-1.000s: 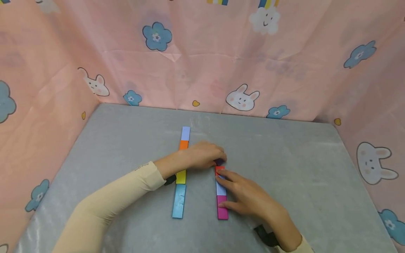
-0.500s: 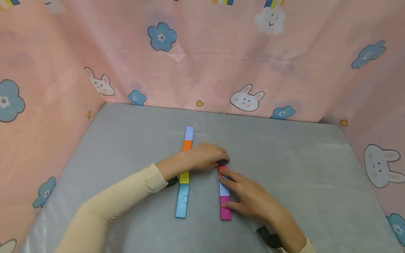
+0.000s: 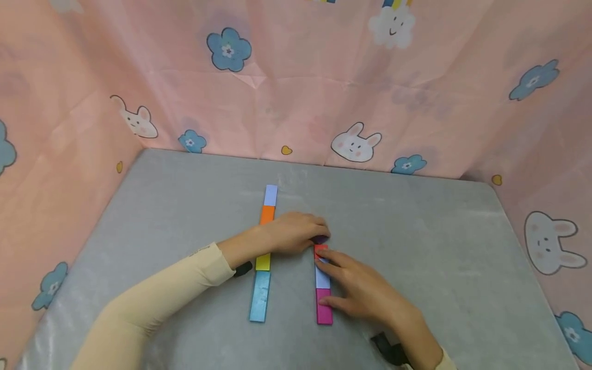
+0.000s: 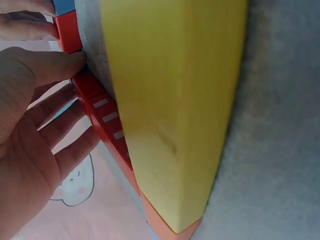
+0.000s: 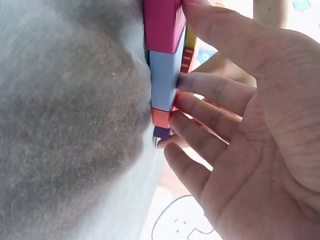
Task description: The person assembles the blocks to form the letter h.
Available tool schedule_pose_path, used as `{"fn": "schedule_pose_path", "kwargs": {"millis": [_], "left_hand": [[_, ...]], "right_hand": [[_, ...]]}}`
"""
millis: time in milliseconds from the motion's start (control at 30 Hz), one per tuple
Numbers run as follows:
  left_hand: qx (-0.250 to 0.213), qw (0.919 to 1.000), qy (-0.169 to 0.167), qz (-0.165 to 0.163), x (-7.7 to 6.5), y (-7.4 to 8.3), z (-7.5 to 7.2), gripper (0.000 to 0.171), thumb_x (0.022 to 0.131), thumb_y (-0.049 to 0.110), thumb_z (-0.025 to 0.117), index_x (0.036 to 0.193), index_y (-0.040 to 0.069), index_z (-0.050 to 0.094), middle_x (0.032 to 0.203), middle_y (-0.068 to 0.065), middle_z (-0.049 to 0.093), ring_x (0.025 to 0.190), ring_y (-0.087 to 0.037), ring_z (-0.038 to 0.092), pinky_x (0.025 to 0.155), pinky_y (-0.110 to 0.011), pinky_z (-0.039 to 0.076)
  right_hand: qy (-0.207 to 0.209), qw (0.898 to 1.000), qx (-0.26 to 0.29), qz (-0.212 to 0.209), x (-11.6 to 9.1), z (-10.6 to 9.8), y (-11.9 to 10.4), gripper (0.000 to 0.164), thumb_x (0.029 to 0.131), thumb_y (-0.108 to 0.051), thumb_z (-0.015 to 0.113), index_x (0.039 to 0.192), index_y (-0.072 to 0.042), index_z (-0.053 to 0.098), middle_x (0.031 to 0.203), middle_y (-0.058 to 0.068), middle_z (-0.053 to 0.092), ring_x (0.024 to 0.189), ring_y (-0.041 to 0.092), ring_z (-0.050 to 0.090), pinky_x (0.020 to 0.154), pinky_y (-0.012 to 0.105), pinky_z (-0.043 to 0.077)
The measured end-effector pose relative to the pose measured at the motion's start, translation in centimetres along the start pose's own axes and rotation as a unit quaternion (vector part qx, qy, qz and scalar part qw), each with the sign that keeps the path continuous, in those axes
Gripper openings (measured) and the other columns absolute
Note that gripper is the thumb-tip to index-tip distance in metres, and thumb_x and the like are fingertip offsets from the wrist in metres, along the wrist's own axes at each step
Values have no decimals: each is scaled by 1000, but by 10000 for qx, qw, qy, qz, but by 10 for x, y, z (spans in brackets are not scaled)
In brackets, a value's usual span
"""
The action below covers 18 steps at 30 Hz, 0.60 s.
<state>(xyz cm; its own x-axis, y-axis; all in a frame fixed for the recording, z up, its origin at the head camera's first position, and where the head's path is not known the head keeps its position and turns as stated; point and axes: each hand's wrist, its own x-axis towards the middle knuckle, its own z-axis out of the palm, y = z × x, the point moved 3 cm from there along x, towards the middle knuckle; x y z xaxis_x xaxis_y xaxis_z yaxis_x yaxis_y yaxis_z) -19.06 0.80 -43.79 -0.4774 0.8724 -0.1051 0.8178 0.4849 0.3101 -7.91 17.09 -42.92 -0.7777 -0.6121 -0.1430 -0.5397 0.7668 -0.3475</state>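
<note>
Two rows of coloured blocks lie on the grey table. At the far end of the right-hand row, my left hand [image 3: 296, 231] pinches a dark purple block [image 5: 161, 132], mostly covered by the fingers in the head view. The purple block lines up with a red block [image 3: 320, 247], then a pale blue block [image 3: 322, 280] and a magenta block [image 3: 325, 314]. My right hand [image 3: 365, 288] rests along this row, fingertips on the red and pale blue blocks, thumb on the magenta one. My left forearm crosses above the other row, where a yellow block [image 4: 170, 100] sits close below the wrist.
The left-hand row holds a pale blue block [image 3: 271, 195], an orange block [image 3: 267, 215], a red block with white marks [image 4: 107, 117] under the arm, the yellow block and a light blue block [image 3: 260, 298]. A pink patterned curtain [image 3: 296, 92] encloses the table.
The head view shifts slightly sideways and back. Both hands and all the blocks keep nearly the same places, with the left hand still on the purple block.
</note>
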Motion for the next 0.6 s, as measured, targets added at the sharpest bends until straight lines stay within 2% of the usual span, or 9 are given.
{"fn": "schedule_pose_path", "kwargs": {"millis": [367, 500, 600], "left_hand": [[-80, 10000, 30, -10, -3, -3, 0, 38, 103, 13, 67, 141, 17, 65, 145, -1, 66, 132, -18, 64, 115, -38, 53], [-223, 9996, 153, -85, -8, -6, -3, 42, 102, 14, 68, 144, 17, 63, 152, -4, 60, 138, -21, 61, 118, -39, 51], [-407, 9982, 317, -311, -17, -6, -11, 47, 103, 19, 69, 149, 15, 61, 159, -6, 56, 146, -24, 57, 121, -41, 49]], "right_hand": [[342, 9990, -204, -180, 3, -3, -1, 69, 89, -40, 86, 143, -4, 65, 157, 11, 57, 141, 31, 59, 115, 51, 52], [545, 9985, -63, 5, 3, -6, 0, 64, 90, -39, 85, 144, -10, 66, 153, 6, 61, 138, 28, 62, 114, 51, 53], [670, 9975, 86, 223, 1, -10, 4, 62, 90, -38, 85, 144, -15, 67, 149, 2, 65, 136, 25, 63, 113, 51, 54]]}}
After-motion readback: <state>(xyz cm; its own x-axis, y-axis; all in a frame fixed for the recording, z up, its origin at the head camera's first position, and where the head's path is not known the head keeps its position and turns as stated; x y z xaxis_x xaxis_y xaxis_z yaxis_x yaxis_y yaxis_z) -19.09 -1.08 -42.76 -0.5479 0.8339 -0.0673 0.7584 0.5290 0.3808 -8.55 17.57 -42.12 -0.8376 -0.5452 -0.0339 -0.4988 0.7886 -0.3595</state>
